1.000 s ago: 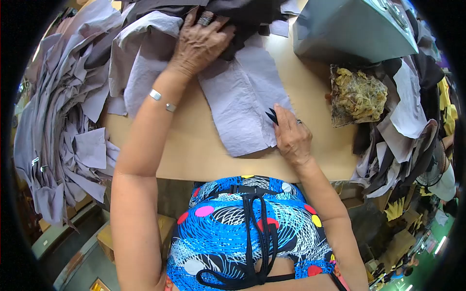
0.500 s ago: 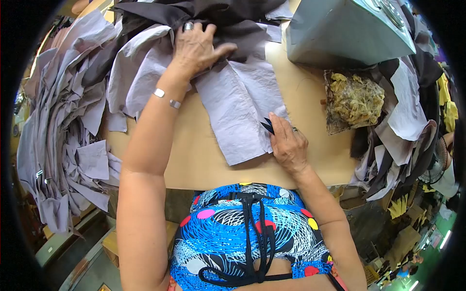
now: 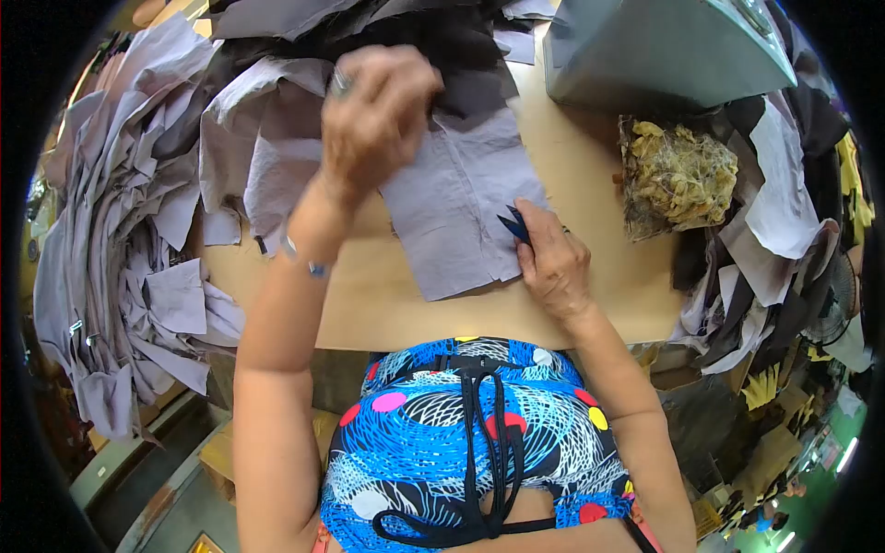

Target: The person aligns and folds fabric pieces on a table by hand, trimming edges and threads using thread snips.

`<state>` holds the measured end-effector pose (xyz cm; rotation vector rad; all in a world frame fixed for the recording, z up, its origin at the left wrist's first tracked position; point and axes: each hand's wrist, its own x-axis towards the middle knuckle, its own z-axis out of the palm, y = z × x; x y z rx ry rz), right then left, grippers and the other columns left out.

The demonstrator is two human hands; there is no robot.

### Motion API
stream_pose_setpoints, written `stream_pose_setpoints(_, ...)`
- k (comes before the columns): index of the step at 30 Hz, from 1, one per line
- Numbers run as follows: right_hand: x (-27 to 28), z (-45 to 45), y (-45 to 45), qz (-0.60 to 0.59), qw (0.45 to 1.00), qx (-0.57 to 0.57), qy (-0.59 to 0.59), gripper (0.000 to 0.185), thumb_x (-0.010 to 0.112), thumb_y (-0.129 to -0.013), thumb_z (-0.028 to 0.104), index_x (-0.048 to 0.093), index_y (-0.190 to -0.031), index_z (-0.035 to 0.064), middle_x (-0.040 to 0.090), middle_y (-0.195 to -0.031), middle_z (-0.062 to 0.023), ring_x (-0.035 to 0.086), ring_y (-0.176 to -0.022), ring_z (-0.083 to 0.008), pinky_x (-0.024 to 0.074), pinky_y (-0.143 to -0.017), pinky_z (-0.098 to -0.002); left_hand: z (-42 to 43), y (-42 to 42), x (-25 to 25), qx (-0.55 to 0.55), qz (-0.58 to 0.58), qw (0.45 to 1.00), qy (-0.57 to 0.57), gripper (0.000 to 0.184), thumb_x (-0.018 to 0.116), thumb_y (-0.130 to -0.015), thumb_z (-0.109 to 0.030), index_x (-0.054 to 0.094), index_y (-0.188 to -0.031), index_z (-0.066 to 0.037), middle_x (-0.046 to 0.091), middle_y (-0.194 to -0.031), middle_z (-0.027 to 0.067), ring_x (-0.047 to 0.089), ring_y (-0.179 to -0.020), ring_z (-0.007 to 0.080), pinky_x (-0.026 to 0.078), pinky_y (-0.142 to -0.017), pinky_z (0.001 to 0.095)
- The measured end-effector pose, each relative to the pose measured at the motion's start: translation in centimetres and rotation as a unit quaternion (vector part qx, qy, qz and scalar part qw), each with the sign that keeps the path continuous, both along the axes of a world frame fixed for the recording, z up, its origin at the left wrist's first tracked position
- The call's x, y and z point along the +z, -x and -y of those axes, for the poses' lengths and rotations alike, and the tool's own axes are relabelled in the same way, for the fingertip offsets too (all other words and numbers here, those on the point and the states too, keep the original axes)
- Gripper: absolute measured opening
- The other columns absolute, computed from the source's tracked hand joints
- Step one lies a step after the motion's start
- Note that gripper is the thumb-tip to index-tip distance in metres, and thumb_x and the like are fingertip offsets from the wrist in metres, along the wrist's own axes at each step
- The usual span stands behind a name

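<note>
A light grey-lilac fabric piece (image 3: pixel 466 207) with a seam down its middle lies flat on the table. My right hand (image 3: pixel 556 263) rests at its right edge, closed around dark blue thread snips (image 3: pixel 513 224) whose tips point left over the cloth. The snips' handle part is hidden in the palm. Above the upper left of that piece is my left hand (image 3: pixel 378 120), its fingers bent and smeared by motion, so I cannot see whether they hold anything. Behind it, dark brown fabric (image 3: pixel 369 32) is bunched up, and a loosely folded light cloth (image 3: pixel 267 138) lies to its left.
Many layers of grey-lilac fabric (image 3: pixel 111 240) hang over the table's left side. A grey machine housing (image 3: pixel 664 60) stands at the upper right, with a box of yellowish fibre scraps (image 3: pixel 682 175) below it. More cloth pieces (image 3: pixel 779 194) hang at the right edge.
My left hand has lifted off the bunched dark cloth and come slightly nearer, its fingers curling. The dark fabric lies differently. My right hand stays near the light piece with the snips.
</note>
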<state>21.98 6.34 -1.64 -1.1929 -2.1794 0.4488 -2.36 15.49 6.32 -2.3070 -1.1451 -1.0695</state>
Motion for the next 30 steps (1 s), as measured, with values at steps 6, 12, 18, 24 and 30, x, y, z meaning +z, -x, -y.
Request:
stream_pose_setpoints(6,0.9,0.2,-0.2,-0.015,0.999,-0.002,0.043,0.051,0.067,-0.076,0.007,0.051,-0.125,0.0081,0.058,-0.097,-0.0123,0.062,-0.070,-0.0321,0.0509,-0.063,-0.0410,11.8,-2.5,-4.8,-0.117,-0.037,0.945,0.302,0.032,0.068,-0.068,-0.006,0.063,-0.099,-0.008,0.058,-0.095,0.0091,0.060,-0.083,0.0264,0.052,-0.071,0.0355)
stream_pose_setpoints(12,3.2,1.6,-0.2,0.042,0.995,0.045,0.083,0.047,0.066,-0.077,0.008,0.052,-0.122,0.0039,0.058,-0.089,-0.0117,0.062,-0.065,-0.0301,0.0508,-0.059,-0.0388,14.3,-4.5,-6.5,-0.040,-0.067,0.963,0.259,0.037,0.063,-0.074,-0.020,0.064,-0.111,-0.014,0.052,-0.095,0.0025,0.054,-0.089,0.0191,0.047,-0.081,0.0325)
stream_pose_setpoints(18,3.8,2.2,0.5,0.155,0.987,0.030,0.030,0.040,0.062,-0.079,0.010,0.055,-0.117,0.0031,0.058,-0.080,-0.0091,0.061,-0.058,-0.0242,0.0502,-0.054,-0.0347,14.6,-4.6,-6.5,-0.033,-0.086,0.962,0.258,0.040,0.062,-0.075,-0.020,0.063,-0.114,-0.012,0.052,-0.096,0.0037,0.053,-0.089,0.0195,0.047,-0.082,0.0330)
stream_pose_setpoints(24,3.7,1.8,1.5,0.188,0.982,0.005,0.009,0.038,0.059,-0.078,0.010,0.057,-0.115,0.0030,0.058,-0.078,-0.0082,0.062,-0.056,-0.0226,0.0506,-0.054,-0.0328,14.6,-4.5,-6.6,-0.032,-0.096,0.962,0.253,0.045,0.067,-0.072,-0.014,0.063,-0.116,-0.010,0.055,-0.095,0.0063,0.054,-0.091,0.0250,0.048,-0.083,0.0356)
stream_pose_setpoints(30,3.1,1.1,2.5,0.187,0.982,-0.002,-0.008,0.039,0.058,-0.077,0.010,0.057,-0.115,0.0016,0.058,-0.076,-0.0083,0.062,-0.055,-0.0217,0.0508,-0.055,-0.0321,14.6,-4.6,-6.5,-0.035,-0.087,0.959,0.268,0.041,0.066,-0.073,-0.015,0.064,-0.113,-0.009,0.054,-0.095,0.0070,0.054,-0.093,0.0250,0.047,-0.084,0.0358)
